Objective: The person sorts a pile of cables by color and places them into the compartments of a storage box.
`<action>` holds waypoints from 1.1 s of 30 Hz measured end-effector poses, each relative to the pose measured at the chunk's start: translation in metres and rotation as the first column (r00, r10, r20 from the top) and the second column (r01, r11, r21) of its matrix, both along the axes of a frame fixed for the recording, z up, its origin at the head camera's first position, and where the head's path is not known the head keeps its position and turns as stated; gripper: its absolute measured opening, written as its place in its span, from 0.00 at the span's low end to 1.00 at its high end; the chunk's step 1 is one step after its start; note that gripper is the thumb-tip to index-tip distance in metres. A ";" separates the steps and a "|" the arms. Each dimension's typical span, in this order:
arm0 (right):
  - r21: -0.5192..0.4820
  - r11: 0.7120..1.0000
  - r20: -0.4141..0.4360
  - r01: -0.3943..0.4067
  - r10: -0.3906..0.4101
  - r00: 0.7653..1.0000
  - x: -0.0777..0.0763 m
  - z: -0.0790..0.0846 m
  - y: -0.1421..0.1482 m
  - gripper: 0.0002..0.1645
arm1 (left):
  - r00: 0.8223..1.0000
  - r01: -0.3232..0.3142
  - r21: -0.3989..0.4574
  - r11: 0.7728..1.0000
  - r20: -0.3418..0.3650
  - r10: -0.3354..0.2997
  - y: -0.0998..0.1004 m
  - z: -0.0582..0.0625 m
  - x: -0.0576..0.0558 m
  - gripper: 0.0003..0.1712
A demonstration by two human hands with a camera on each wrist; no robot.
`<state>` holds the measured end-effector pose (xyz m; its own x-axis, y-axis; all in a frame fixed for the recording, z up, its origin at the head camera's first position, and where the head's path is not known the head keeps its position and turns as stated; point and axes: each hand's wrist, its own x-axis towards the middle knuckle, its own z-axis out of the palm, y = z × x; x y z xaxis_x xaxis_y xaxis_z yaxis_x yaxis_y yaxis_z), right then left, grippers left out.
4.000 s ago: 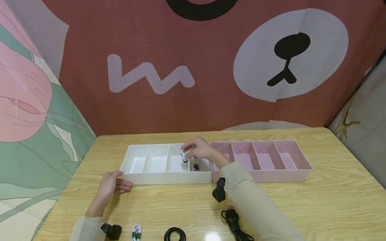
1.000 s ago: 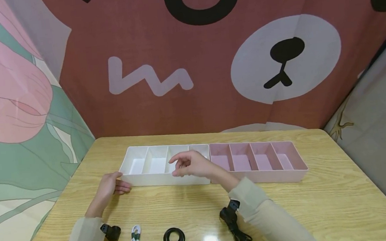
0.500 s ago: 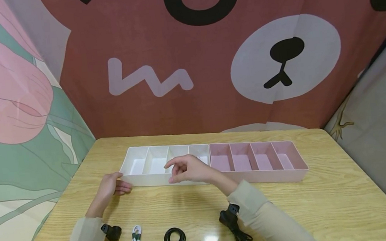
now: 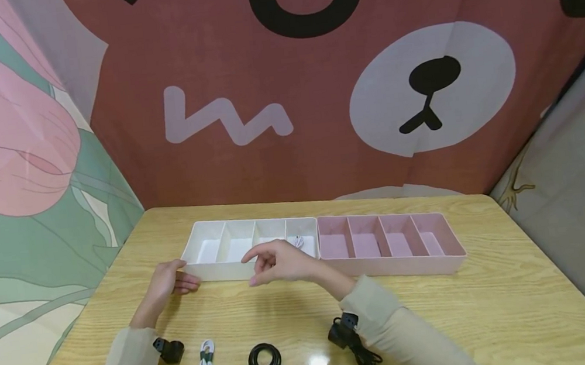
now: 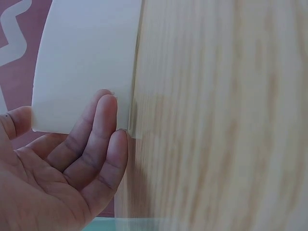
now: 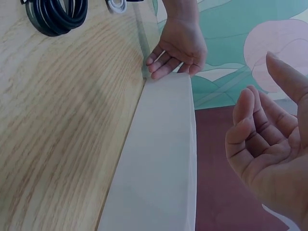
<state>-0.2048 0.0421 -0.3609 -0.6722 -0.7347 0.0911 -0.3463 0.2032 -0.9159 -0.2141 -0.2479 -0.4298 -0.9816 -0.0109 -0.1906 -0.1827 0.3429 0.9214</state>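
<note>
My left hand [image 4: 166, 278] stays at the near left corner of the white divided box [image 4: 248, 270], thumb at the rim and relaxed fingers against the wall. In the left wrist view those fingers [image 5: 98, 130] overlap the box's front wall [image 5: 89, 53]. My right hand [image 4: 281, 261] hovers in front of the same box with nothing in it. Its fingers [image 6: 262, 120] are loosely bent and the thumb stands apart. In the box's rightmost compartment lies a small white cable bundle [image 4: 299, 241], its lower part behind the right hand.
A pink divided box [image 4: 401, 263] adjoins the white one on its right. Along the near side of the table lie a white USB cable [image 4: 206, 364], a coiled black cable [image 4: 264, 362] and a bundled black cable [image 4: 366, 356]. A printed curtain [image 4: 228, 171] hangs behind.
Four seconds ago my right hand held the white cable over the box; it has let go. Since then that hand has moved left and nearer to me. My left hand has kept its place.
</note>
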 end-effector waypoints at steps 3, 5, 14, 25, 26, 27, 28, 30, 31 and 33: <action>0.011 1.000 0.013 -0.006 0.006 1.000 0.008 0.010 -0.002 0.23 | 1.000 0.002 0.002 1.000 0.004 -0.002 0.000 -0.001 -0.001 0.26; 0.018 1.000 0.018 -0.018 0.017 1.000 0.013 0.016 -0.004 0.22 | 1.000 0.003 0.003 1.000 0.006 -0.003 -0.001 -0.001 -0.001 0.27; 0.056 0.998 0.029 -0.032 0.030 0.999 0.010 -0.002 -0.018 0.22 | 1.000 0.002 0.001 1.000 0.012 -0.002 -0.001 -0.002 -0.001 0.27; 0.095 0.991 0.020 -0.098 0.096 0.995 0.010 -0.020 -0.032 0.24 | 1.000 -0.007 0.001 1.000 0.008 0.007 0.000 0.000 -0.001 0.27; 0.097 0.990 0.021 -0.102 0.100 0.995 0.010 -0.021 -0.033 0.24 | 1.000 -0.007 0.001 1.000 0.008 0.007 0.000 0.000 -0.001 0.27; 0.099 0.990 0.022 -0.104 0.102 0.995 0.010 -0.023 -0.034 0.24 | 1.000 -0.007 0.002 1.000 0.007 0.007 0.000 0.000 -0.001 0.27; 0.104 0.989 0.018 -0.105 0.103 0.994 0.011 -0.024 -0.035 0.24 | 1.000 -0.006 0.004 1.000 0.006 0.006 0.000 0.000 0.000 0.27; 0.111 0.988 0.014 -0.103 0.102 0.995 0.011 -0.027 -0.037 0.24 | 1.000 -0.004 0.005 1.000 0.003 0.004 0.000 0.000 -0.001 0.27; 0.116 0.988 0.006 -0.101 0.101 0.995 0.012 -0.028 -0.038 0.25 | 1.000 -0.004 0.006 1.000 0.002 0.004 0.000 -0.001 -0.001 0.27; 0.115 0.988 0.005 -0.101 0.101 0.995 0.012 -0.031 -0.039 0.25 | 1.000 -0.004 0.008 1.000 0.002 0.004 0.000 -0.001 -0.001 0.27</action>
